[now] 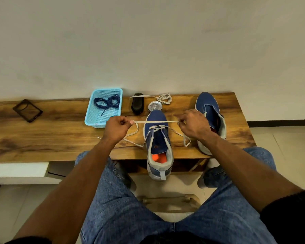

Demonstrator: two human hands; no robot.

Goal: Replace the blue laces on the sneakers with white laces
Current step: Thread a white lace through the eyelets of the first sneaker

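Observation:
A blue sneaker [157, 138] stands at the table's front edge, heel toward me, with a white lace [155, 121] threaded through its lower eyelets. My left hand [117, 128] pinches one stretch of this lace left of the shoe. My right hand [195, 125] pinches the other end, so the lace runs taut across the toe. A second blue sneaker [209, 110] without a lace lies to the right, partly behind my right hand. Blue laces [106, 102] sit in a light blue basket [91, 118]. Another white lace [163, 98] lies coiled at the back.
A black brush [137, 103] and a round tin [154, 106] stand behind the near sneaker. A dark square frame [27, 110] lies at the far left of the wooden table [42, 136]. The wall rises directly behind. My knees sit under the table edge.

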